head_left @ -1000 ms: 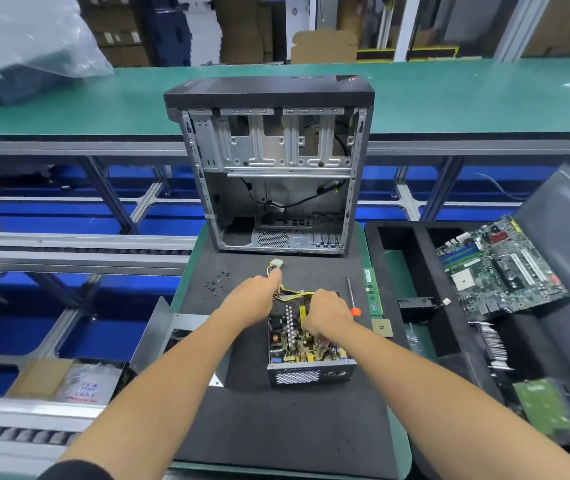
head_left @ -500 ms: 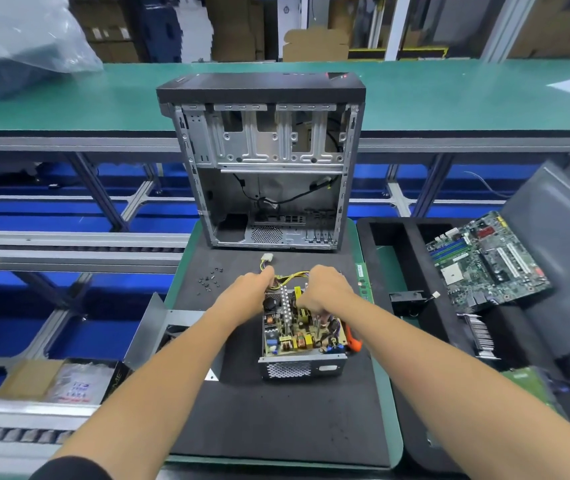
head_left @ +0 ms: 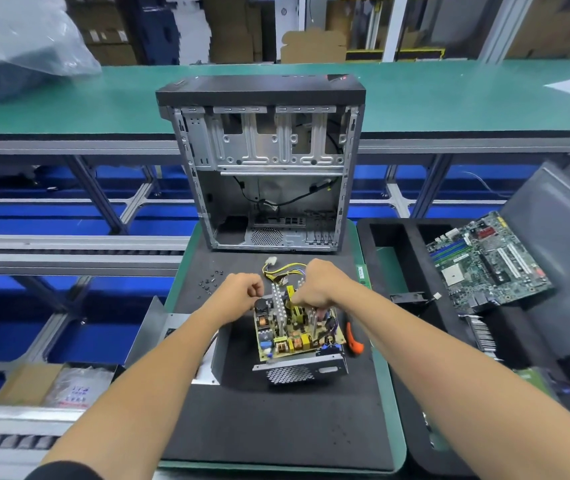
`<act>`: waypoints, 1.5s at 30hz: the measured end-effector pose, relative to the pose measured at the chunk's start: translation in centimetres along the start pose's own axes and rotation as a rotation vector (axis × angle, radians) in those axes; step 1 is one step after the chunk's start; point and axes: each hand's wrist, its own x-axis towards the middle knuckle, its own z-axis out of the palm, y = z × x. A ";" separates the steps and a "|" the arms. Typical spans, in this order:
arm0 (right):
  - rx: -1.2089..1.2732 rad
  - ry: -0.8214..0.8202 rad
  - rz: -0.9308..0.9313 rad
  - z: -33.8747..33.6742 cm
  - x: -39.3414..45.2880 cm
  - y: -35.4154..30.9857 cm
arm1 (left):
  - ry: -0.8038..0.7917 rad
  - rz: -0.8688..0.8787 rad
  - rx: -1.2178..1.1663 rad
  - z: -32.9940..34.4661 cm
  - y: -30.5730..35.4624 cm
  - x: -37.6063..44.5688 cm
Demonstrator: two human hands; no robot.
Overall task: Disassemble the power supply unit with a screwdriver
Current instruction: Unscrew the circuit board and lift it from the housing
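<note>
Nearest on the black foam mat (head_left: 276, 427) that covers the tabletop sits the power supply (head_left: 299, 336), its lid off: a grey metal box with a honeycomb vent in front, tilted up at the near end, holding a yellow-green circuit board (head_left: 294, 337) crowded with copper coils and ribbed aluminium fins. The left hand (head_left: 242, 292) has its grip curled and pinching at the board's far left corner; the right hand (head_left: 318, 285) curls its grip over the fins and the far edge, apparently pulling the board up. If wires or a leftover screw are holding the board, it could flex or crack, and the sharp fins could nick a finger. An orange-handled screwdriver (head_left: 354, 341) lies just beside the box on the right. Farther off are loose black screws (head_left: 209, 282), a yellow wire bundle (head_left: 282, 271), then the bare steel computer case (head_left: 263, 168) standing upright.
</note>
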 end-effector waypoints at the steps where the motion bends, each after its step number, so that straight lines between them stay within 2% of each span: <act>1: 0.005 -0.004 -0.004 -0.1 0.1 0.1 | -0.009 -0.004 -0.006 -0.1 0.0 0.2; 5: 0.044 -0.018 -0.002 -0.2 0.4 0.5 | -0.024 -0.016 0.012 -0.3 0.2 0.6; 12: 0.018 -0.040 -0.007 -0.1 0.7 1.9 | -0.111 0.061 -0.045 -0.4 0.9 0.9; 17: 0.037 -0.049 -0.022 0.0 1.0 2.5 | -0.137 -0.179 -0.356 -0.1 0.7 0.5; 19: 0.026 -0.057 -0.027 0.1 1.2 2.6 | -0.097 -0.333 -0.552 -0.3 1.2 0.6; 21: 0.022 -0.062 -0.027 0.3 1.5 2.8 | -0.093 -0.517 -0.613 -0.8 2.4 0.4; 24: 0.031 -0.069 -0.032 0.4 2.0 3.1 | -0.267 -0.661 -0.626 -1.0 3.6 -0.2; 27: 0.011 -0.077 -0.029 0.4 2.2 3.3 | -0.407 -0.702 -0.860 -0.3 3.9 -0.8; 30: 0.008 -0.076 -0.017 0.4 2.3 3.3 | -0.488 -0.696 -1.144 0.7 4.2 -1.1; 33: 0.015 -0.086 -0.009 0.2 2.1 3.3 | -0.445 -0.650 -1.268 1.5 4.2 -1.4; 37: 0.042 -0.115 0.009 -0.1 2.0 3.4 | -0.346 -0.566 -1.306 2.5 4.0 -2.1; 41: 0.095 -0.138 0.026 0.1 2.3 3.7 | -0.327 -0.545 -1.307 3.0 4.2 -2.3; 45: 0.219 -0.204 0.059 -0.1 2.4 4.0 | -0.227 -0.548 -1.277 3.3 4.3 -2.2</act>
